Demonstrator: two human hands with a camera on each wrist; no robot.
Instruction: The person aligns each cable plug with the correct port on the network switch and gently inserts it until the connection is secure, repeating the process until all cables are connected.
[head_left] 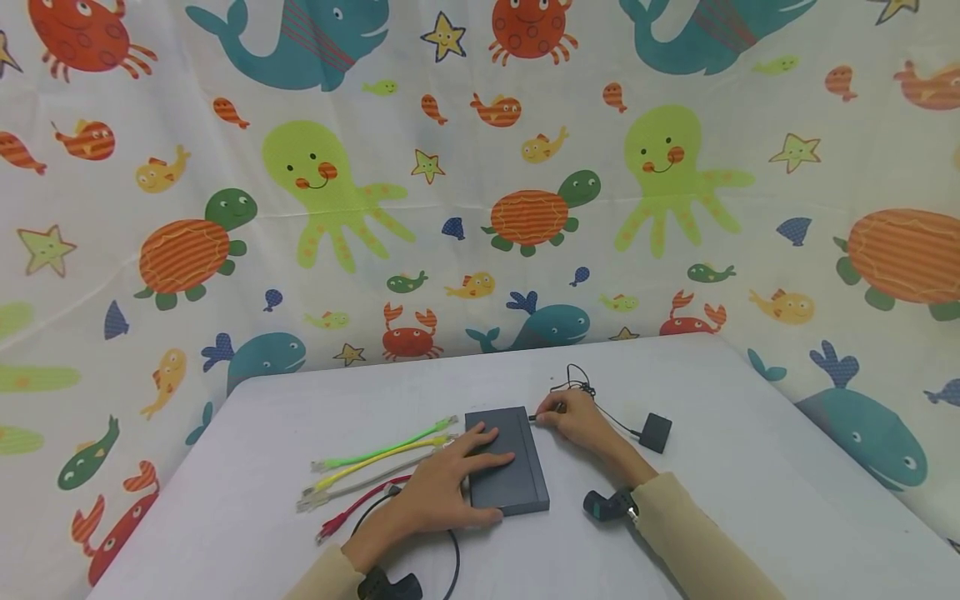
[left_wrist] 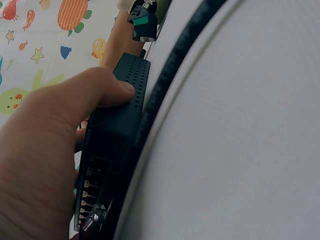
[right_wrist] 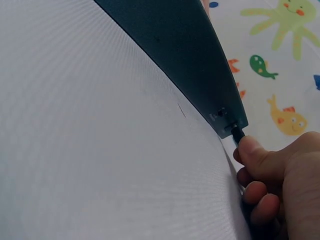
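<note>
A dark grey network switch (head_left: 523,475) lies flat on the white table. My left hand (head_left: 442,492) rests on it, with straight, spread fingers across the top. In the left wrist view, the left thumb (left_wrist: 117,92) presses the vented side of the switch (left_wrist: 132,72), and a row of ports shows below. My right hand (right_wrist: 280,172) pinches a small black power plug (right_wrist: 238,134) between thumb and fingertips. The plug's tip meets the jack at the corner of the switch (right_wrist: 185,55). A thin cable runs from beside the right hand to a black power adapter (head_left: 656,432).
Green (head_left: 382,451), yellow (head_left: 375,465), grey (head_left: 360,485) and red (head_left: 367,497) network cables lie left of the switch. A black cable (head_left: 455,554) passes beneath the left forearm. Behind the right hand sits a bundled cord (head_left: 577,385). A patterned curtain (head_left: 450,292) hangs behind the table.
</note>
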